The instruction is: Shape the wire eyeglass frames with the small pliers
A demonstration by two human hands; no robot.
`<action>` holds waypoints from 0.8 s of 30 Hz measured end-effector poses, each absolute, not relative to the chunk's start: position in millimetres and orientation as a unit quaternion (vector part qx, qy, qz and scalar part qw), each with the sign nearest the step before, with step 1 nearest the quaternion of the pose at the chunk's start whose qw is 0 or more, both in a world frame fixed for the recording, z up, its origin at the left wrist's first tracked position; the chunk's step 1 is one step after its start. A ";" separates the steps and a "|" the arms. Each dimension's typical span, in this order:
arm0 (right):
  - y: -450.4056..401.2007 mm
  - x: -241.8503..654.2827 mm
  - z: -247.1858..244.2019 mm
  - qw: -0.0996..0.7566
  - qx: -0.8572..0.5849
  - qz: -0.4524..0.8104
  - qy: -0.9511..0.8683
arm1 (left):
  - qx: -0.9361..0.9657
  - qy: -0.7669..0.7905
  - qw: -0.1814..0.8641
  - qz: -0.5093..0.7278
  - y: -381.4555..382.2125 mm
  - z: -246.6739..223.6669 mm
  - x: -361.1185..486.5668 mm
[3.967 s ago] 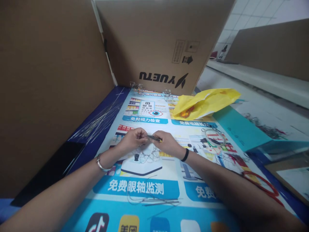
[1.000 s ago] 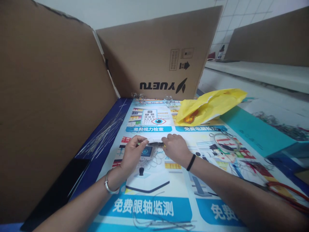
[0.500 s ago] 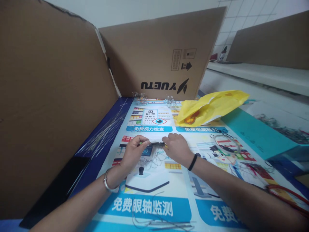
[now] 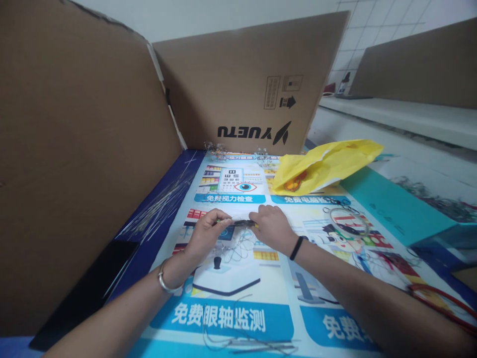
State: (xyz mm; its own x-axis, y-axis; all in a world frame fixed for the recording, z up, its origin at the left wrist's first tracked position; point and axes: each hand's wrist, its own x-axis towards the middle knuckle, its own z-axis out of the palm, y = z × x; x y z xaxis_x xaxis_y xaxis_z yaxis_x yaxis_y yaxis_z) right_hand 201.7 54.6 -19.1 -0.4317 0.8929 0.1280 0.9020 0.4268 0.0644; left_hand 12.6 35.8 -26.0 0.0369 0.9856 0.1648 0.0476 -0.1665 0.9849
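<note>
My right hand (image 4: 274, 226) is closed around a pair of pliers (image 4: 243, 223) with dark jaws; a bit of yellow handle shows at the fingers. The jaws point left, toward my left hand (image 4: 210, 231). Thumb and forefinger of that hand pinch a thin wire at the jaw tips, mostly hidden by the fingers. Just below the pliers, a loose tangle of fine wire (image 4: 238, 248) spreads over the printed sheet (image 4: 231, 278). Nearer to me lie more bent and straight wire pieces (image 4: 261, 344).
Straight wires (image 4: 160, 206) lie at left, beside a black flat panel (image 4: 89, 293). Cardboard walls (image 4: 238, 89) stand left and behind. Small wire clusters (image 4: 263, 155) sit at the back. To the right are a yellow bag (image 4: 331, 166), a round coil (image 4: 348, 222) and a teal box (image 4: 402, 209) of wire pieces.
Both hands and the pliers stay almost in place. The view has shifted very slightly; nothing has been picked up or let go.
</note>
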 end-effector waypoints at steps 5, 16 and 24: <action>55.4 200.8 -19.7 0.026 -0.532 -0.042 -0.846 | 0.550 0.462 0.465 0.518 35.5 -26.3 13.1; 53.9 200.6 -19.3 0.022 -0.531 -0.045 -0.846 | 0.562 0.465 0.451 0.515 37.1 -29.2 11.5; 52.7 199.3 -18.7 0.004 -0.539 -0.053 -0.840 | 0.568 0.459 0.470 0.496 37.1 -27.3 10.3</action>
State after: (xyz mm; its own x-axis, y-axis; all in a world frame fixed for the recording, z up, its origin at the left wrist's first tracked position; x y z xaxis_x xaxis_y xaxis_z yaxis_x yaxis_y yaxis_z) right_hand 199.3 52.7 -18.7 -0.4182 0.9061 0.0648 0.9070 0.4125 0.0847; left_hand 10.3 37.1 -27.3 0.0864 0.9875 0.1316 0.0548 -0.1366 0.9891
